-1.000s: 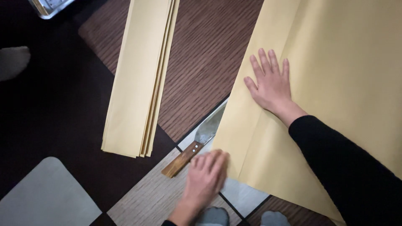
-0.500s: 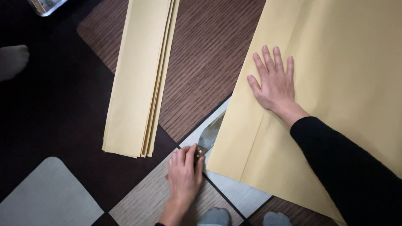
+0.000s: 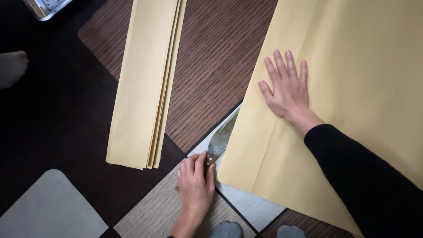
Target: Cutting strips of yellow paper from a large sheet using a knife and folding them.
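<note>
My left hand (image 3: 196, 185) is closed over the brown wooden handle of a knife (image 3: 221, 137) that lies on the floor. The knife's grey blade points up and to the right, and its tip slips under the edge of a large yellow paper sheet (image 3: 352, 70). On that sheet my right hand (image 3: 288, 90) lies flat with the fingers spread, near the sheet's left edge and a fold line. A black sleeve covers the right arm.
A stack of long folded yellow paper strips (image 3: 145, 79) lies to the left on the patchwork floor mat (image 3: 211, 57). A grey mat (image 3: 48, 211) sits at bottom left and a metal tray (image 3: 44, 6) at top left. A person's socked foot (image 3: 11, 66) shows at the left edge.
My left hand slid left off the paper's lower edge onto the knife handle and closed on it. The right hand stayed flat on the sheet.
</note>
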